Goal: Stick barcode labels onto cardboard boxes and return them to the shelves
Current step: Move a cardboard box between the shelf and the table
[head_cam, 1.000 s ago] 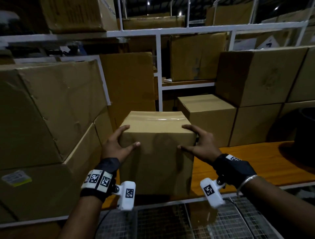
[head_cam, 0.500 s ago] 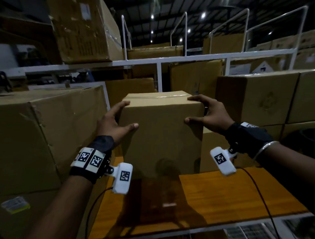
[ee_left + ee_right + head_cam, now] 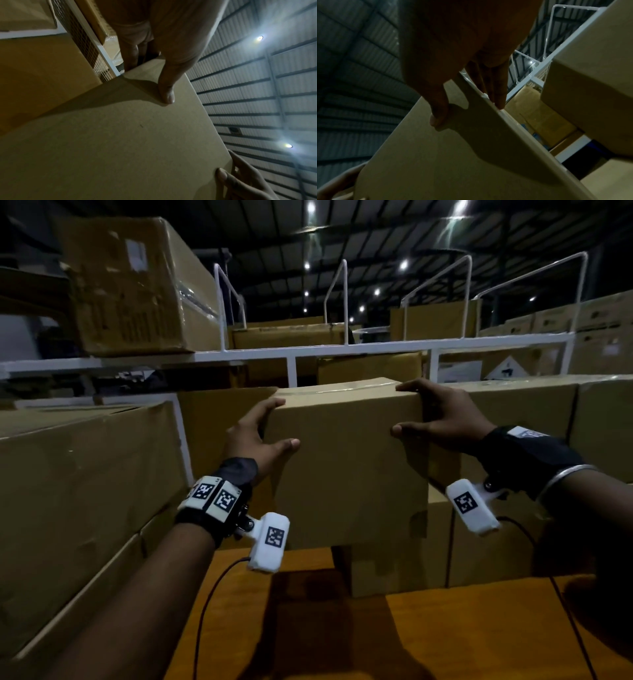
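Note:
A plain brown cardboard box (image 3: 346, 467) hangs in the air in front of the shelf, its base above the orange shelf board (image 3: 445, 631). My left hand (image 3: 263, 433) grips its left vertical edge, thumb (image 3: 167, 94) on the near face and fingers along the side. My right hand (image 3: 428, 416) grips the upper right corner the same way, thumb (image 3: 438, 116) on the near face. The box face (image 3: 120, 135) fills the left wrist view, and the right wrist view shows the same face (image 3: 453, 155). No label shows on it.
Big stacked boxes (image 3: 85, 474) stand close on the left. A smaller box (image 3: 387, 570) sits on the board under the held one, with more boxes (image 3: 513, 412) to the right. A white shelf rail (image 3: 342, 352) runs just above; a large box (image 3: 130, 285) rests on it.
Both hands have lifted the box up off the orange board, from low near the front edge to about the height of the neighbouring boxes' tops. My view has tilted upward.

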